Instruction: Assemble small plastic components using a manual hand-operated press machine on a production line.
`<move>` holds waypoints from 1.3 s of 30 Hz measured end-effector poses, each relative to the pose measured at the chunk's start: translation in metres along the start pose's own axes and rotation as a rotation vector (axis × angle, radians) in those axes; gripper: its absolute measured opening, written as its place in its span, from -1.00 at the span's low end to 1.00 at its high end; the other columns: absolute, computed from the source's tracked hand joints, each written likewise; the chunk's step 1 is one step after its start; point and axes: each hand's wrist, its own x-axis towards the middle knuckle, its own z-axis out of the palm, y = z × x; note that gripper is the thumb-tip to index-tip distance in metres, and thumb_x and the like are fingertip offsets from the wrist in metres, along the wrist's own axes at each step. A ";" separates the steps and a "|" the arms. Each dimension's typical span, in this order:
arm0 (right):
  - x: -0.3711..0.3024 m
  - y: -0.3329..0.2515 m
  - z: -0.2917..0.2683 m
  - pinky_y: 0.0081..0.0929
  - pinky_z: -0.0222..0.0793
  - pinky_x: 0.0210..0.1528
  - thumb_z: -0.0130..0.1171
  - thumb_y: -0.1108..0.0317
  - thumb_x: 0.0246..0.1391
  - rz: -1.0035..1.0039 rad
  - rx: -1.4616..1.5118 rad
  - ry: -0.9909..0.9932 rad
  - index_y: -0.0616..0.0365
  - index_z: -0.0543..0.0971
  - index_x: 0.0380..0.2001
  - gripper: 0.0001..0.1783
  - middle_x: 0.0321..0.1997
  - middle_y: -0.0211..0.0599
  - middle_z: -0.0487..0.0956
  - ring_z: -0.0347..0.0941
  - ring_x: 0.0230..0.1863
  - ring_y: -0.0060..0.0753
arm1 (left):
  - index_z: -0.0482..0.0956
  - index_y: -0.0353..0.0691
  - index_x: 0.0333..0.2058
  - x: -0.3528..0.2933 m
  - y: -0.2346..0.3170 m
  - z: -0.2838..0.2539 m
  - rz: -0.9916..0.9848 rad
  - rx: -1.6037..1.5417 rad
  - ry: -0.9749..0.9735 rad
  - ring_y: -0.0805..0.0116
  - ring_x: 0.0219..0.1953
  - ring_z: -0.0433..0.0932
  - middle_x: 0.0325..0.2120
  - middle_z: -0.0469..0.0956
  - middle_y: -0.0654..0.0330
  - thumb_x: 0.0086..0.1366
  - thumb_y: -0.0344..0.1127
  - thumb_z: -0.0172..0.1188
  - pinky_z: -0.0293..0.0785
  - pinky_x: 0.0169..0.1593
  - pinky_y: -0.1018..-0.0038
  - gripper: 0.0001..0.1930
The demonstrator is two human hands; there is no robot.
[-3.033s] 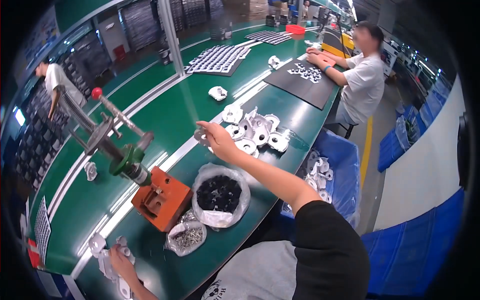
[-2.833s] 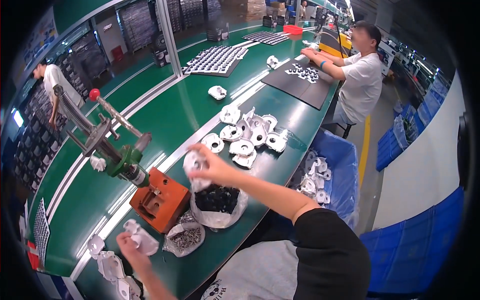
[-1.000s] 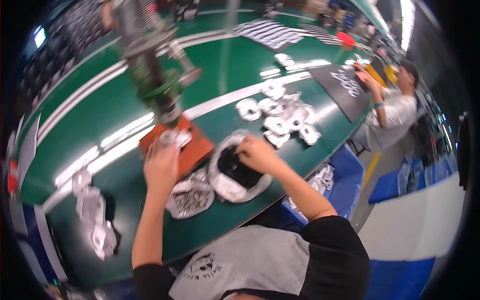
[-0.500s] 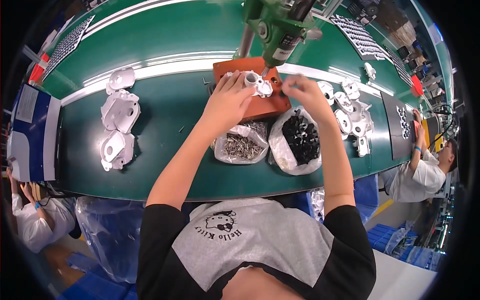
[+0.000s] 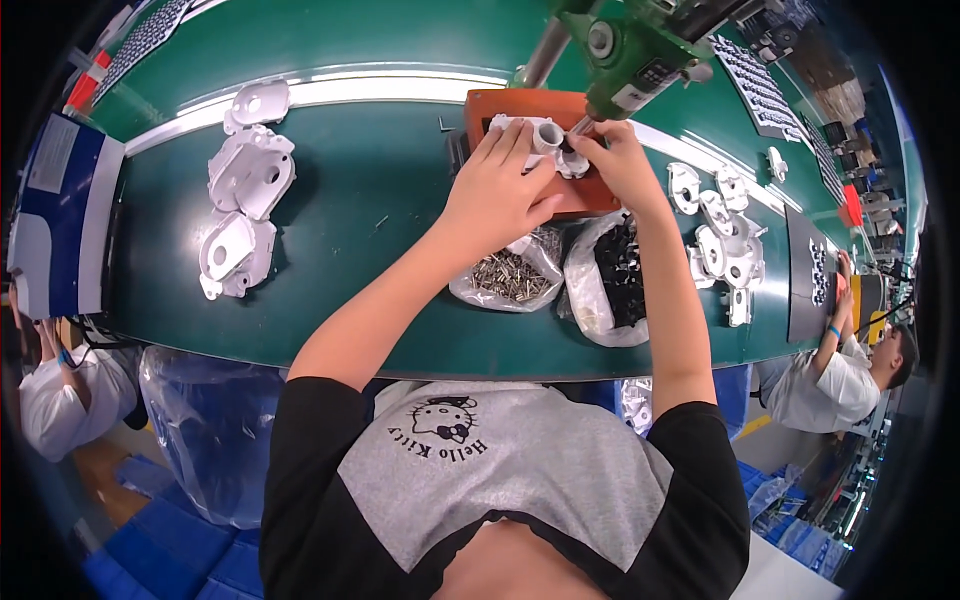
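Note:
A white metal casting (image 5: pixel 548 137) with a round upright tube lies on an orange fixture block (image 5: pixel 485 103), beneath the tip of a green press (image 5: pixel 625 70). My left hand (image 5: pixel 497 190) rests on the casting's left side, its fingers stretched out flat and its thumb apart. Beside the casting's right end, under the press tip, my right hand (image 5: pixel 622 168) has its thumb and forefinger pinched together. Whatever is between those fingertips is hidden; a dark spot shows next to them.
Below the block stand a clear bag of metal pins (image 5: pixel 510 277) and a white bag of black parts (image 5: pixel 608 290). White housings (image 5: pixel 250 175) sit on the left, smaller white castings (image 5: pixel 730 235) on the right. A person (image 5: pixel 840 365) works at far right, another person (image 5: pixel 75 395) at far left.
My right hand has moved in from beside the block to the casting's right end under the press tip. My left hand stays on the casting. The whole view has shifted slightly.

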 end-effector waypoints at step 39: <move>-0.122 -0.060 0.113 -0.25 0.27 -0.22 0.21 0.30 -0.15 -0.419 -0.637 -0.064 0.15 0.55 -0.52 -0.85 -0.35 -0.26 0.53 0.45 -0.30 -0.19 | 0.63 -0.18 -0.29 -0.005 -0.014 0.015 0.010 -0.095 0.235 0.07 -0.05 0.49 -0.18 0.54 -0.07 -0.07 -0.38 0.12 0.32 0.09 0.23 -0.70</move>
